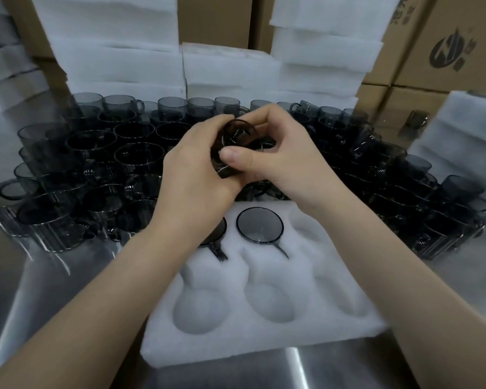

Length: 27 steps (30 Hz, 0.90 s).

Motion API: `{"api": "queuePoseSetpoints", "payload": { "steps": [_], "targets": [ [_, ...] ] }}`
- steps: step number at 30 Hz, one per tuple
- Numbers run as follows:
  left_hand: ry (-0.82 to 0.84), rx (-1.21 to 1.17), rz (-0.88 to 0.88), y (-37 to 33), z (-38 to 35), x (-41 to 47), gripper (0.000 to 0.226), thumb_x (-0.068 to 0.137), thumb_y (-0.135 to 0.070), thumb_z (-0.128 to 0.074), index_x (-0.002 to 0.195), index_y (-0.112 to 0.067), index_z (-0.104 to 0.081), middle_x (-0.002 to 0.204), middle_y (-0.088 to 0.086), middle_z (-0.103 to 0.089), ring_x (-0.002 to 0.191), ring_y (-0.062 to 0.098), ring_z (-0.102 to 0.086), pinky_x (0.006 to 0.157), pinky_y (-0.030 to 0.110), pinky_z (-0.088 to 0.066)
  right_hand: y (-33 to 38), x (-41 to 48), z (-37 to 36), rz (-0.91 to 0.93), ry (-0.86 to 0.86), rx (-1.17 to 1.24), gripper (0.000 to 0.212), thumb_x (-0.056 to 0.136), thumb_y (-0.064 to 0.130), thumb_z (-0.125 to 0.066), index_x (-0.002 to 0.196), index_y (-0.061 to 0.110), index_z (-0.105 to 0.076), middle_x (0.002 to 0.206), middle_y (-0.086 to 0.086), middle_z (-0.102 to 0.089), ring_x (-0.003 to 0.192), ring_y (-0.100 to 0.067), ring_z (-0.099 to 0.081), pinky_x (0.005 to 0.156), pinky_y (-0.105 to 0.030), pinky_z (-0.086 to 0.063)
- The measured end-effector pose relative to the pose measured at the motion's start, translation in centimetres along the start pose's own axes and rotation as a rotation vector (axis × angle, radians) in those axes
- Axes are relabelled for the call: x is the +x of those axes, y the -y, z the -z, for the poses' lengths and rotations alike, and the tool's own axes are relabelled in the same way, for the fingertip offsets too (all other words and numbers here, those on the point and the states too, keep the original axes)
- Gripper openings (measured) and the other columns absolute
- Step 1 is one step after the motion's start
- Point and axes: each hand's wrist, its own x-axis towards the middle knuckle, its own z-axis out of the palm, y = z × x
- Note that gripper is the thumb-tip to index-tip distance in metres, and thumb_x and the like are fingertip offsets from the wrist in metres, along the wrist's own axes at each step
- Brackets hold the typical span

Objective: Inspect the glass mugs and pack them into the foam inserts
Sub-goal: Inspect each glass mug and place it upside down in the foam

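A brushed steel counter (pixel 54 290) carries everything. Behind it, stacks of white foam sheets (pixel 118 60) and brown cardboard boxes (pixel 446 46) are piled. The far half of the counter is crowded with smoky grey glass mugs (pixel 96 153), set rim up and packed close together. Nearest the viewer a white foam insert (pixel 264 332) with round cavities and narrow handle slots is laid flat. Two of its far cavities are filled, one by a seated mug (pixel 260 226) in plain view, the other by a second mug (pixel 216 234) largely hidden under the left wrist. The other cavities in view hold nothing.

One dark glass mug (pixel 236 138) is held tilted above the far edge of the insert. The left hand (pixel 191 178) is wrapped round it from the left, and the right hand (pixel 284 153) grips it from the right with the thumb pressed on the wall (its handle cannot be made out).

Inspection is judged to be the step in hand. Smooth glass turned between the fingers could slip and be dropped onto the packed mugs below, where rims might be chipped. When it is lowered, a handle not lined up with its slot could leave it cocked in the foam. The nearby mugs could also be knocked by a forearm swung wide.
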Motion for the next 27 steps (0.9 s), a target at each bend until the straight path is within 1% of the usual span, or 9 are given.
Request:
{"api": "queuePoseSetpoints", "payload": {
  "steps": [2,5,8,11,14,16,19,24,27],
  "targets": [
    [-0.002,0.027,-0.040,0.0,-0.2,-0.1,0.061,0.070,-0.015,-0.085,0.126,-0.020,-0.061,0.118,-0.010,-0.065,0.104,-0.003,-0.057,0.088,0.001,-0.037,-0.1,-0.1,-0.4,0.005,-0.068,-0.010,0.025,0.077,0.021,-0.082,0.087,0.018,-0.059,0.091,-0.006,-0.066,0.089,-0.025,-0.069,0.078,-0.045,-0.059],
    [0.015,0.060,-0.110,-0.2,-0.3,-0.1,0.060,0.070,-0.013,-0.085,0.125,-0.019,-0.061,0.117,-0.015,-0.063,0.109,-0.003,-0.054,0.091,0.001,-0.035,-0.1,0.0,-0.3,-0.051,-0.135,0.134,0.023,0.085,0.025,-0.074,0.073,0.018,-0.056,0.077,-0.005,-0.061,0.072,-0.020,-0.064,0.059,-0.036,-0.057],
    [0.020,0.062,-0.126,-0.3,-0.2,-0.2,0.066,0.069,-0.012,-0.085,0.130,-0.017,-0.059,0.123,-0.013,-0.061,0.114,-0.004,-0.051,0.095,0.001,-0.033,-0.2,0.3,0.3,-0.129,-0.085,0.345,0.028,0.094,0.027,-0.064,0.068,0.019,-0.057,0.075,-0.003,-0.063,0.064,-0.022,-0.065,0.053,-0.033,-0.054],
    [-0.034,-0.027,-0.044,-0.4,0.0,-0.3,0.068,0.068,-0.015,-0.086,0.129,-0.023,-0.060,0.120,-0.018,-0.061,0.111,-0.010,-0.054,0.095,0.003,-0.037,-0.8,0.5,0.9,-0.118,0.029,0.454,0.017,0.098,0.022,-0.054,0.090,0.021,-0.069,0.089,-0.001,-0.072,0.073,-0.023,-0.070,0.062,-0.035,-0.057],
    [-0.063,-0.119,0.035,-0.4,0.3,-0.2,0.066,0.066,-0.017,-0.087,0.126,-0.025,-0.062,0.113,-0.018,-0.066,0.104,-0.010,-0.060,0.093,0.010,-0.044,-1.3,0.5,1.6,-0.117,0.200,0.524,0.025,0.098,0.015,-0.050,0.118,0.020,-0.064,0.105,-0.003,-0.072,0.093,-0.030,-0.066,0.071,-0.031,-0.056],
    [-0.070,-0.186,0.083,-0.4,0.5,-0.1,0.062,0.065,-0.018,-0.088,0.122,-0.024,-0.064,0.110,-0.015,-0.069,0.104,-0.003,-0.063,0.096,0.023,-0.050,-1.4,0.5,1.9,-0.106,0.305,0.538,0.034,0.095,0.011,-0.052,0.128,0.020,-0.058,0.111,-0.006,-0.068,0.106,-0.033,-0.058,0.079,-0.031,-0.054],
    [-0.085,-0.225,0.134,-0.5,0.4,0.0,0.053,0.065,-0.028,-0.086,0.114,-0.029,-0.066,0.102,-0.016,-0.071,0.098,0.001,-0.067,0.092,0.032,-0.054,-1.5,0.5,1.8,-0.068,0.299,0.425,0.044,0.087,0.007,-0.062,0.128,0.022,-0.057,0.110,-0.009,-0.062,0.109,-0.025,-0.061,0.086,-0.036,-0.054],
    [-0.062,-0.107,0.069,-0.4,0.2,-0.2,0.041,0.070,-0.017,-0.079,0.106,-0.032,-0.066,0.092,-0.023,-0.068,0.086,-0.008,-0.064,0.076,0.008,-0.048,-1.0,0.1,0.7,-0.017,0.080,0.146,0.046,0.069,0.016,-0.081,0.108,0.026,-0.061,0.100,-0.006,-0.060,0.083,-0.019,-0.069,0.070,-0.033,-0.059],
    [-0.036,-0.038,0.021,-0.4,0.2,-0.2,0.043,0.071,-0.012,-0.077,0.108,-0.030,-0.066,0.089,-0.022,-0.067,0.084,-0.007,-0.062,0.071,0.004,-0.044,-1.1,-0.2,0.0,0.035,-0.032,-0.022,0.042,0.067,0.028,-0.084,0.097,0.025,-0.055,0.094,-0.003,-0.061,0.078,-0.015,-0.067,0.071,-0.035,-0.060]
  ]
}}
